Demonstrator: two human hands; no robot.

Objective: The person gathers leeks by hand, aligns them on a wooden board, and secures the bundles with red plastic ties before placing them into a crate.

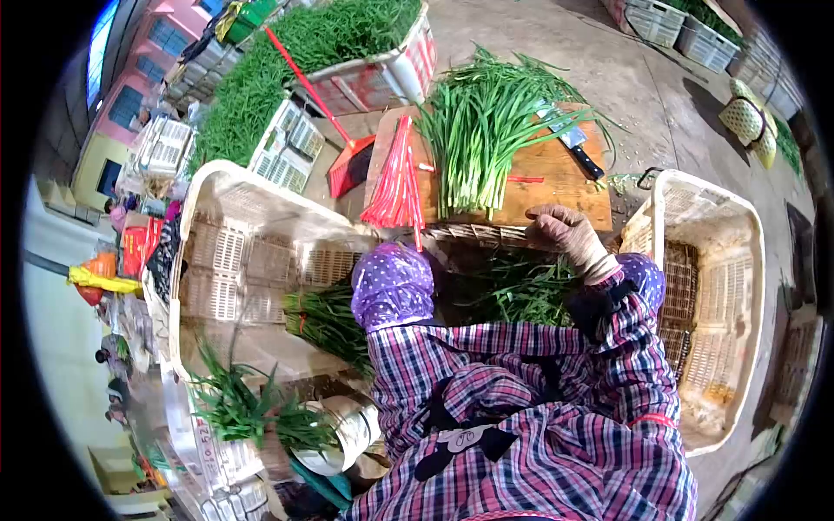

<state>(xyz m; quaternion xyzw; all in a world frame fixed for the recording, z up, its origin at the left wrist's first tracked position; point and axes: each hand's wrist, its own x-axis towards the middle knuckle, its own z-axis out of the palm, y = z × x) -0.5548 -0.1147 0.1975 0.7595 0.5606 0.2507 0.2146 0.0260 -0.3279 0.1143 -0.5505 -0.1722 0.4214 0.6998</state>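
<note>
Wooden board [569,187] bears green stalks [473,143] beyond the right hand [565,236].

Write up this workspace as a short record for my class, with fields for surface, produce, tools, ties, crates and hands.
Surface: brown wooden board
Produce: long green leafy stalks with pale ends, heaped on the board
Cutting tool: black-handled metal knife, right of the stalks
Ties: bunch of thin red strips, left of the stalks
Crates: large whitish plastic ones, left and right
Right hand: gloved, at the board's near edge; grip unclear
Left hand: not visible
</note>
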